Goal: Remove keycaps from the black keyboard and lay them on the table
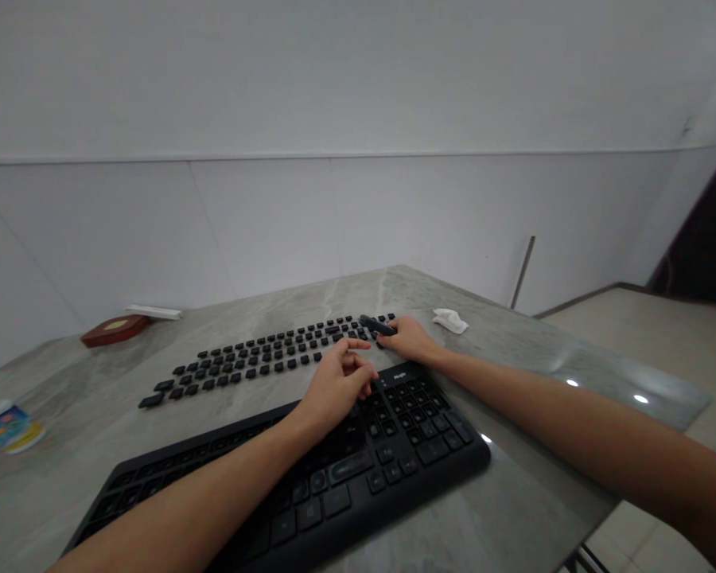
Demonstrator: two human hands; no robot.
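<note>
A black keyboard [394,454] lies on the grey marble table [513,509] in front of me. Beyond it, several loose black keycaps [256,358] are laid out in rows. My left hand [337,386] hovers over the keyboard's upper middle, fingers curled with the index finger pointing out, and nothing shows in it. My right hand [409,338] rests just past the keyboard's top right corner. Its fingers are closed on a long black keycap [377,325] at the right end of the rows.
A crumpled white tissue [450,321] lies at the far right of the table. A reddish-brown dish [114,329] with a white strip behind it sits far left. A colourful small container [3,422] stands at the left edge. The white wall is close behind.
</note>
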